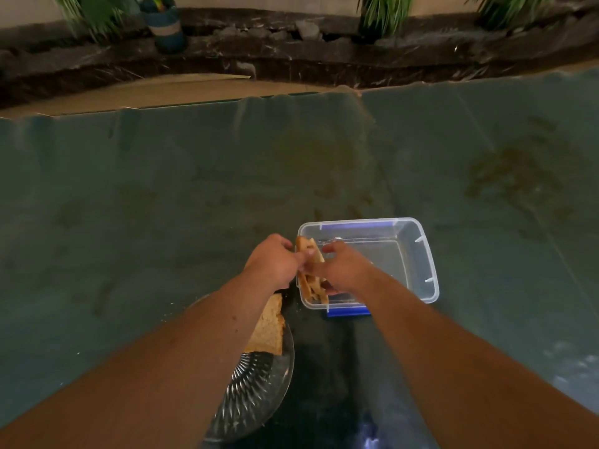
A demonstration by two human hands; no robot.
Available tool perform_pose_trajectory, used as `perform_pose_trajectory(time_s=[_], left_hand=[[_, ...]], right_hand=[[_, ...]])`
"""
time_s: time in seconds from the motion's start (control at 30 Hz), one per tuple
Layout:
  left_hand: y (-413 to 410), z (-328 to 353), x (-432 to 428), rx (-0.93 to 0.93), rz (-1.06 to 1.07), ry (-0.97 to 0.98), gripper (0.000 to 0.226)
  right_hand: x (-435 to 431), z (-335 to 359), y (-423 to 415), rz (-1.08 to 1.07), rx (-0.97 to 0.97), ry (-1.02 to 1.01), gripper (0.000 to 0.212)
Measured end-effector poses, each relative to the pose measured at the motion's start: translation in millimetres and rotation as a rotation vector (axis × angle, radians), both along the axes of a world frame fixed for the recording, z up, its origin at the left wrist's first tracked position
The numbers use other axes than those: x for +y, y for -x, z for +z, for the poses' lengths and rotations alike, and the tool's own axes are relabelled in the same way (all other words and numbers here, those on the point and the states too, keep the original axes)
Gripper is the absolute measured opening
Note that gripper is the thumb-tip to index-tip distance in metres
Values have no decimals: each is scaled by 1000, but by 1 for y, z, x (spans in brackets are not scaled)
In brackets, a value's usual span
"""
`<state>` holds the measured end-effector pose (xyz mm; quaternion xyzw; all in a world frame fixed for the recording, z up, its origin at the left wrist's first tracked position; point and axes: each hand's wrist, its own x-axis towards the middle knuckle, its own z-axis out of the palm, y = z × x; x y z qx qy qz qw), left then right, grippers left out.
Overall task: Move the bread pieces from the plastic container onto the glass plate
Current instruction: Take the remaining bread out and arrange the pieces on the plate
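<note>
Both hands meet over the left end of the clear plastic container (pixel 418 254) and share one grip: the left hand (pixel 272 262) and the right hand (pixel 343 270) pinch a bunch of bread pieces (pixel 311 280) between them, fingers closed on the stack from either side. The slices stand on edge and overlap, so their number is hard to make out; the top crust pokes out above the fingers, and the lower ends hang down inside the container's near left corner. Whether they touch its floor cannot be told.

To the right of the grip the rest of the container looks bare through its see-through walls. A blue clip (pixel 348 312) shows at its near rim, below the right wrist.

Below and left of the grip sits the glass plate (pixel 256 393), much of it hidden under the left forearm. A slice of bread (pixel 269 332) lies on its far part, partly covered by that arm. Everything rests on a dark green cloth (pixel 162 205).
</note>
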<state>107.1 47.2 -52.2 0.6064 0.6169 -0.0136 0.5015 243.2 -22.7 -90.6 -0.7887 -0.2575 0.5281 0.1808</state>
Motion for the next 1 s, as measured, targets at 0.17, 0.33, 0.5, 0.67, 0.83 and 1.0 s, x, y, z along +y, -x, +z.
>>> perform_pose_trajectory(time_s=[0.17,0.33,0.5,0.67,0.83,1.0], left_hand=[[1,-12,-5,-45,62,17,32],[3,-19,-8,-97,128,1,19],[14,-6,-14,-232,228,35,17],[48,25,-13,-368,332,64,19],[105,53,-13,-438,380,49,19],[170,63,-21,-430,371,89,17]], right_hand=[[-5,7,-3,-7,70,-37,74],[-5,9,-5,24,36,-32,37],[-14,22,-6,70,-321,-66,41],[-30,52,7,-167,-261,-205,17],[-49,88,36,-317,-164,-320,15],[-62,87,87,-351,-79,-287,32]])
